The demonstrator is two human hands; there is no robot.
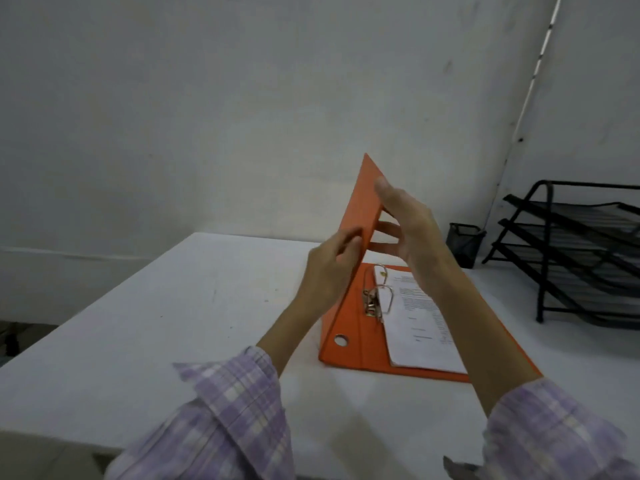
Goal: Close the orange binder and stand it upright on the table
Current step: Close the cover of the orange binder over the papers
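Note:
The orange binder [349,336] lies on the white table [145,306], its back cover flat and its front cover [363,199] raised steeply, almost on edge. White printed pages [415,323] sit on the metal ring mechanism [375,299] inside. My left hand [329,268] pinches the raised cover's edge from the left. My right hand [408,230] holds the same cover from the right, thumb on its outer face and fingers behind it.
A black mesh pen cup [465,242] stands at the back of the table. A black wire tiered tray rack [575,251] fills the right side. The wall is close behind; the table's left edge runs diagonally.

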